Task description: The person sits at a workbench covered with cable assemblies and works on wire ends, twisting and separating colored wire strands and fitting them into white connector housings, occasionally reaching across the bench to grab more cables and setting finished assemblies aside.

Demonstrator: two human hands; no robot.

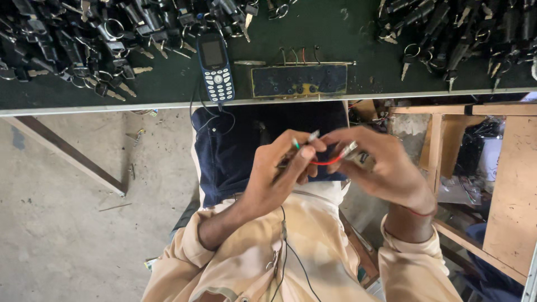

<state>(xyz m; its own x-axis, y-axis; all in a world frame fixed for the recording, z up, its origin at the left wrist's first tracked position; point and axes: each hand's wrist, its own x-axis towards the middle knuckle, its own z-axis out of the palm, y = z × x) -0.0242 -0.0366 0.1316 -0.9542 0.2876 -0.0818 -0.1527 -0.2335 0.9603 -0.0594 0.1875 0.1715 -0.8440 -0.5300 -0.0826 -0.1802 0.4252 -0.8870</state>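
Your hands meet above your lap, just near of the surface's pale front edge [168,105]. Your left hand [279,173] is pinched on a thin green-tipped wire [297,144] that ends in a small metal terminal pointing up and far. Your right hand [380,165] is closed on a small metal-ended part [349,150], and a short red wire [327,162] loops between the two hands, so they sit close together, fingertips almost touching.

The dark green surface [313,33] runs across the whole far side. On it, straight ahead of your hands, lies a dark blue rectangular panel with small holes [299,80], with short coloured wire ends standing up along its far edge. Just left of it rests a blue push-button mobile phone [216,66], its black cable dropping over the edge toward your lap. A heap of black-headed keys on metal rings [84,39] fills the far left, and a second heap of the same black keys [458,33] fills the far right; the middle strip between them is bare green.

To your left, open grey concrete floor [67,223] gives free room, crossed only by a slanting table brace. To your right, a pale wooden frame with plywood boards [509,190] stands close to your right forearm, leaving little room on that side
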